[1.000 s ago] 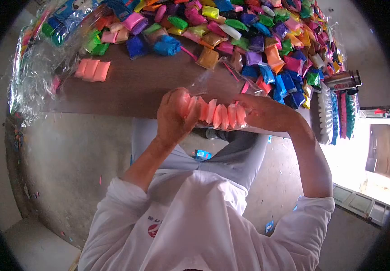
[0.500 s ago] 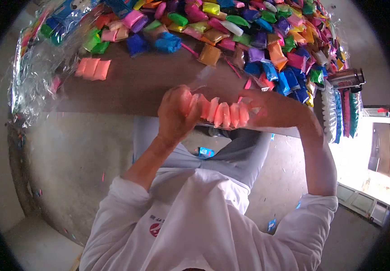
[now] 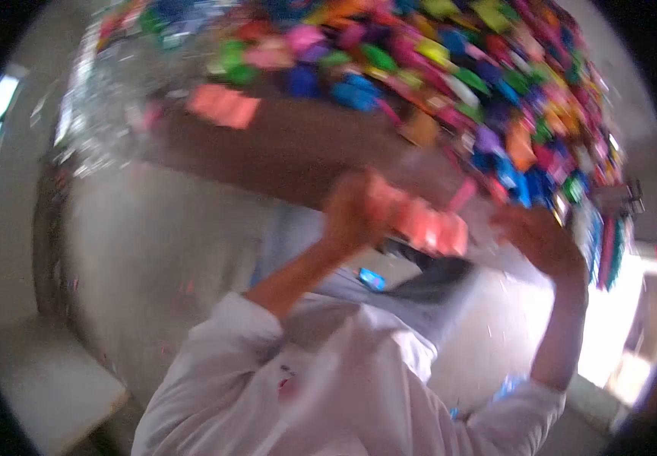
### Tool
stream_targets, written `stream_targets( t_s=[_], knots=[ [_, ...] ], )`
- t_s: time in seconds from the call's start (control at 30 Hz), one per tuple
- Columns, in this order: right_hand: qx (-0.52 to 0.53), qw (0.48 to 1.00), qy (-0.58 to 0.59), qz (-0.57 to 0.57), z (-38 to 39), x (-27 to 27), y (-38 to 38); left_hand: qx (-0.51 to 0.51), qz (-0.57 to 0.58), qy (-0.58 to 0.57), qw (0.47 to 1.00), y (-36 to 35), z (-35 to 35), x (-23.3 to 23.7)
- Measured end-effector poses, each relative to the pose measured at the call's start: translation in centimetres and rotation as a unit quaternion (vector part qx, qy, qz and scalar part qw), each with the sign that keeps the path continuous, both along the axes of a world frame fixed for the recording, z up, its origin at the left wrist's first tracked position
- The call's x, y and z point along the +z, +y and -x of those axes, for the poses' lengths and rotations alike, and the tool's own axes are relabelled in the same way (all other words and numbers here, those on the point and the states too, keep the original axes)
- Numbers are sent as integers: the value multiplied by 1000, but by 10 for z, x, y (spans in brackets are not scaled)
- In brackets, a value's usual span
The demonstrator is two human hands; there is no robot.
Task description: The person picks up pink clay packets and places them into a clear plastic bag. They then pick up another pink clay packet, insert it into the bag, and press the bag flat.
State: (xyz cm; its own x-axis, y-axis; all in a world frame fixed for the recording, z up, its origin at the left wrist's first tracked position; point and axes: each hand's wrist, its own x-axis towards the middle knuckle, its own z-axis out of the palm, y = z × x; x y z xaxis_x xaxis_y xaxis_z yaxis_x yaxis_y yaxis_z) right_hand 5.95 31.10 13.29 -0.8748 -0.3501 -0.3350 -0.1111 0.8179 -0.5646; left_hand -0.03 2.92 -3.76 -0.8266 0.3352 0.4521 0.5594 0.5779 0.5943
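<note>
In the head view, my left hand (image 3: 355, 209) is closed around one end of a row of coral-pink small packets (image 3: 438, 230). The row sticks out to the right over the table's front edge, above my lap. My right hand (image 3: 537, 235) is apart from the row, at its right. Its fingers look stretched out with nothing visible in them, though motion blurs them. A second group of coral-pink packets (image 3: 224, 106) lies flat on the brown table (image 3: 267, 156) at the left.
A large heap of colourful packets (image 3: 450, 83) covers the back and right of the table. Crumpled clear plastic (image 3: 115, 114) lies at the left end. A metallic cylinder (image 3: 617, 197) is at the right edge. A blue wrapper (image 3: 372, 279) lies on the floor between my legs.
My right hand has come away from the row of packets and moved right. My left hand still holds the row. The whole view has shifted and tilted with my head, blurring everything.
</note>
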Motion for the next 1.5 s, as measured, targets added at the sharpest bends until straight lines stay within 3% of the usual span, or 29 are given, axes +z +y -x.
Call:
stream_targets(
  t_s=[0.1, 0.13, 0.17, 0.2, 0.33, 0.4, 0.57, 0.63, 0.7, 0.73, 0.8, 0.83, 0.9, 1.03, 1.1, 1.13, 1.2, 1.23, 1.3, 1.33, 1.37, 1.4, 1.43, 1.5],
  knots=[
    [-170, 984, -44, 11, 10, 16, -41, -57, -34, 139, 988, -4, 6, 21],
    [-191, 980, -31, 44, 18, 21, -54, -40, -29, 148, 988, -6, 6, 22],
    [-217, 973, -20, 73, 24, 28, -72, -28, -92, 61, 993, -5, 4, 22],
    [-209, 975, -15, 70, 32, 32, -89, -20, -159, -27, 987, -4, 3, 20],
    [-96, 976, 111, 160, 79, 30, -156, 3, -171, -28, 985, -2, -3, 17],
    [24, 972, 194, 133, 114, 20, -197, 6, -184, -31, 982, -1, -3, 24],
    [69, 973, 220, 8, 196, -52, -313, -17, -193, -31, 980, -5, -7, 21],
    [82, 970, 230, 1, 213, -80, -332, -66, -208, -70, 973, 7, -9, -15],
    [86, 925, 232, 287, 221, -96, -345, -137, -398, -304, 854, 9, -12, -24],
    [92, 925, 230, 287, 225, -107, -350, -134, -401, -301, 855, 9, -12, -24],
    [-22, 964, 264, 29, 236, -122, -354, -115, -229, -89, 963, 8, -9, -25],
    [-19, 964, 263, 26, 237, -118, -349, -113, -232, -89, 962, 0, -7, -10],
    [65, 970, 228, -47, 236, -109, -332, -98, -346, -173, 917, -10, -7, 18],
    [-32, 957, 284, 59, 236, -109, -330, -110, -318, -173, 926, -8, -8, 12],
    [-20, 948, 283, 143, 238, -102, -337, -64, -295, -39, 953, 1, -7, -1],
    [-19, 948, 284, 141, 245, -112, -343, -65, -296, -38, 952, 6, -9, -12],
    [6, 928, 364, 83, 257, -130, -361, -179, -445, -303, 823, 11, -13, -28],
    [7, 927, 366, 84, 258, -132, -367, -178, -444, -301, 825, 12, -14, -32],
    [38, 888, 457, 42, 253, -136, -378, -138, -356, -165, 909, 11, -16, -39],
    [39, 888, 456, 42, 246, -132, -379, -137, -356, -166, 909, 18, -17, -50],
    [26, 919, 390, 41, 241, -126, -377, -241, -579, -310, 715, 28, -15, -64],
    [13, 946, 322, 40, 238, -122, -377, -317, -732, -417, 435, 32, -14, -67],
    [14, 946, 322, 39, 240, -126, -376, -318, -733, -416, 435, 34, -15, -71],
    [47, 932, 360, 7, 244, -134, -374, -259, -666, -430, 552, 35, -16, -71]
  ],
)
